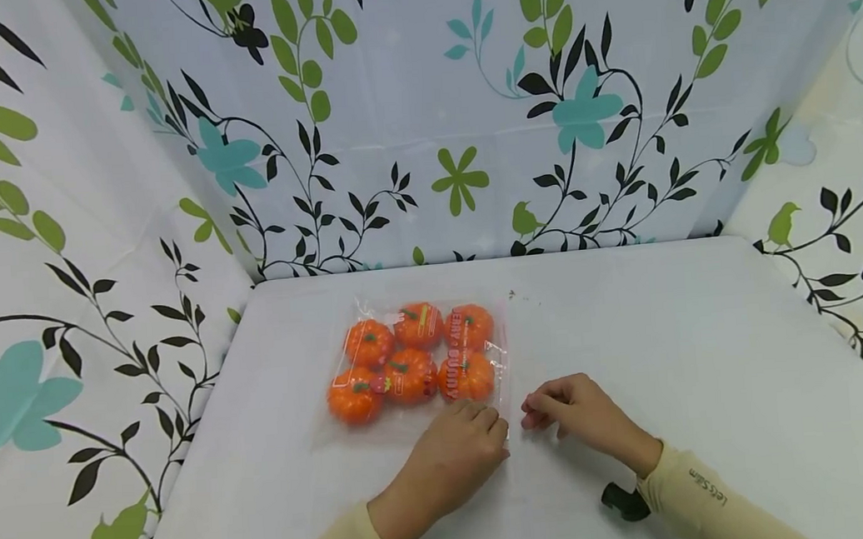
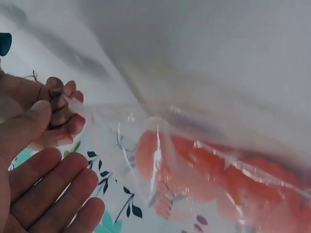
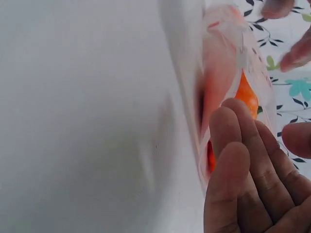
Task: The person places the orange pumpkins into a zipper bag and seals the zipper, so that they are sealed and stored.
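Observation:
A clear plastic bag (image 1: 421, 416) of orange toy pumpkins (image 1: 411, 376) with green stems lies on the white table. My left hand (image 1: 445, 462) is at the bag's lower right corner; in the left wrist view its fingers (image 2: 56, 194) are loosely bent, with nothing between them and the thumb. Just right of the bag is my right hand (image 1: 585, 419), its fingers bent and thumb close to them. In the left wrist view the bag's narrow corner meets the right hand's fingertips (image 2: 73, 124). Whether they pinch the film is unclear.
Flowered cloth (image 1: 458, 117) hangs behind the white table (image 1: 677, 344) and along both sides. A small black object (image 1: 625, 502) sits at the right sleeve cuff (image 1: 667, 474). Tiny dark specks mark the table near the bag's upper right corner.

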A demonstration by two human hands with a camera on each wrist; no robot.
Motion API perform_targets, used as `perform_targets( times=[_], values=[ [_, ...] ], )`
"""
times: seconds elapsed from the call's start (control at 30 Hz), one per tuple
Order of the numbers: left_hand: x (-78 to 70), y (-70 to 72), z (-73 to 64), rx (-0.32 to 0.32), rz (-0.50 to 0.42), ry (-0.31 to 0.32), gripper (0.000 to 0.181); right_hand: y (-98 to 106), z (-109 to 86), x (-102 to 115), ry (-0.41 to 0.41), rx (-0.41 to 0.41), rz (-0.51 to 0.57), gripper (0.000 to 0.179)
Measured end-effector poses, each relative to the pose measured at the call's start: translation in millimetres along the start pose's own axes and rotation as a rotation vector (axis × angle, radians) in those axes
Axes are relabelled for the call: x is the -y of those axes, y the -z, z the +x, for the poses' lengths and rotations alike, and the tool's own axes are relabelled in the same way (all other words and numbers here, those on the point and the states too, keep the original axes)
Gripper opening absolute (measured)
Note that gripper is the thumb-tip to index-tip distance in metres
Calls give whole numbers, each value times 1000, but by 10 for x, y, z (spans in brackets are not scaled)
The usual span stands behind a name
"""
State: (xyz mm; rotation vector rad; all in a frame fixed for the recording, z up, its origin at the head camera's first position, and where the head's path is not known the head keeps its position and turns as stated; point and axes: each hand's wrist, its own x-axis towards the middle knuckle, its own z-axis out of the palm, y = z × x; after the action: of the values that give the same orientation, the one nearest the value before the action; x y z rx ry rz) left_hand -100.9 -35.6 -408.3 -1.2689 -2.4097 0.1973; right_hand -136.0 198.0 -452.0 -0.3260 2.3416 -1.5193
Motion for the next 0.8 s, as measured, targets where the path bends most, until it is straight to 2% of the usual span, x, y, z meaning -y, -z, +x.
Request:
perform_targets(
  times=[0.17,0.4,0.57,0.8],
  values=[
    [-88,-99,-10,12,50,-2,10,-76,-9,-18,-21,82,16,27],
    [-168,-201,21,1,122,2,8,-223,-31,-76,-60,182,113,34],
    [-202,-235,17,-15,166,-8,7,-286,-37,-93,-70,196,185,31],
    [-209,-266,-12,-73,162,-16,24,-326,-22,-87,-92,178,221,29]
  ],
)
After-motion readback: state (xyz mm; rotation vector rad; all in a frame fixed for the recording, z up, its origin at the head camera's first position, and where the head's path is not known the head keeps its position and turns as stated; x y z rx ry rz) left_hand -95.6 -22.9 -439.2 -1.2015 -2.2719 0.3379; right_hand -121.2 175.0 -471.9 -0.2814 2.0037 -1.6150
